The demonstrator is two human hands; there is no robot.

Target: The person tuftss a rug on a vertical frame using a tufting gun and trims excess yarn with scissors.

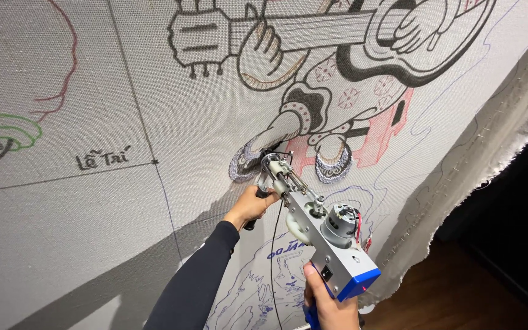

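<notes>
Tufting gun (pixel 313 226), silver with a blue base, at lower centre of the frame, needle tip pressed against stretched cloth (pixel 93 232) beside a grey tufted patch (pixel 242 164). Left hand (pixel 253 205) wrapped tight around the front handle; right hand (pixel 328 302) closed on the blue rear grip at the bottom edge. Outlined guitar drawing (pixel 313 30) across the upper frame; dark floor (pixel 459 287) at lower right.
</notes>
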